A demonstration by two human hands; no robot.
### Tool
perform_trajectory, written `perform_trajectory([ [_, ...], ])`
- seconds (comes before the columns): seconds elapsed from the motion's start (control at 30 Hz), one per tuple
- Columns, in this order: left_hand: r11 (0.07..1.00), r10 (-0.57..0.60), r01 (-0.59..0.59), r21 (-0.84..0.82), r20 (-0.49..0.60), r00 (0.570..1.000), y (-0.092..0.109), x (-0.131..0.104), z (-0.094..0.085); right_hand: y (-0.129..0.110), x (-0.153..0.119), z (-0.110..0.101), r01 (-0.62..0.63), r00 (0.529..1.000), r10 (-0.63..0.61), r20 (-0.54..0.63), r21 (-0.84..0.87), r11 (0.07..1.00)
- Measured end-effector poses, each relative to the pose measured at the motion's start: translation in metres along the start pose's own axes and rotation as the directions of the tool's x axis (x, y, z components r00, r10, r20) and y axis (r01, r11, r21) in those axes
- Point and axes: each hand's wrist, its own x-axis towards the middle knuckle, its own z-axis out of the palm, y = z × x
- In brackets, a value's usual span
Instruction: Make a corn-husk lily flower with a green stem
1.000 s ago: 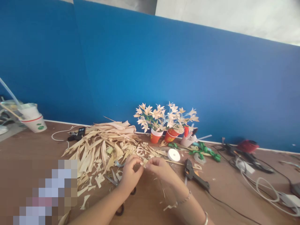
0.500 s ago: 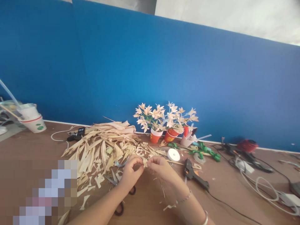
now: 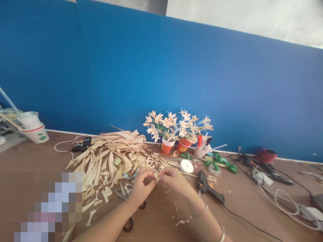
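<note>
Between my two hands, over the middle of the table, is a small pale piece of dried husk (image 3: 156,176). My left hand (image 3: 143,183) pinches its left side with thumb and forefinger. My right hand (image 3: 173,178) grips the other side, its fingertips almost meeting those of the left. The fingers hide much of the piece, so its exact shape is unclear. Under my left wrist lie scissors (image 3: 128,224) with black handles, partly covered by the arm. A spool of white ribbon or tape (image 3: 186,166) stands just beyond my right hand.
A heap of dried husks (image 3: 108,151) with cut scraps spreads at left. Husk flowers (image 3: 166,121) stand in red paper cups (image 3: 167,148) by the blue partition (image 3: 126,74). To the right are a glue gun (image 3: 210,188), green tape-like bundles (image 3: 219,161) and tangled white cables (image 3: 282,201).
My hands stay nearly in place. The husk piece between the fingertips has shifted slightly, with the left fingertips a touch closer to the right ones.
</note>
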Motion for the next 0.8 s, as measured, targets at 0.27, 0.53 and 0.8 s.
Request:
perform_trajectory([
  [0.27, 0.999, -0.042, 0.041, -0.031, -0.023, 0.999, -0.0021, -0.0002, 0.0004, 0.0018, -0.0004, -0.0004, -0.012, 1.0, 0.012, 0.006, 0.016, 1.0],
  [0.53, 0.996, -0.061, 0.06, -0.071, -0.011, 0.998, -0.0022, 0.0014, -0.0023, 0.0049, 0.0013, -0.0018, -0.01, 1.0, 0.009, 0.023, 0.036, 0.999],
  [0.8, 0.994, -0.072, 0.071, -0.088, -0.009, 0.997, -0.0028, 0.0011, -0.0027, 0.0019, 0.0001, -0.0015, -0.015, 1.0, 0.014, 0.025, 0.046, 0.999],
])
